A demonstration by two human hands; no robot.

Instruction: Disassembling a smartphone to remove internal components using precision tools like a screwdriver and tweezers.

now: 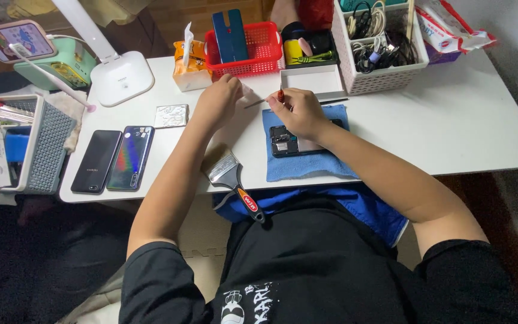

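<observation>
Two hands meet above the opened phone (pixel 298 144) on the blue cloth (pixel 307 159): right hand (pixel 298 113), nearer it, pinches a red-handled screwdriver (pixel 265 100) lying roughly crosswise, tip leftward toward the left hand (pixel 220 99), whose curled fingers' hold I cannot tell.

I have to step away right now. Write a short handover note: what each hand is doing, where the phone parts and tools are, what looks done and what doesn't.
Right hand: pinching a thin red-handled metal tool, tip pointing left.
Left hand: fingers closed at the tool's tip; whether it grips anything small I cannot tell.
Opened black phone: back cover off, insides showing, lying on a blue cloth on the white table.
Flat paintbrush with red and black handle: at the table's near edge.
Two closed dark phones: side by side at far left.
Shallow white tray: behind the cloth.
Done: phone opened. Left: it is not closed up.
</observation>
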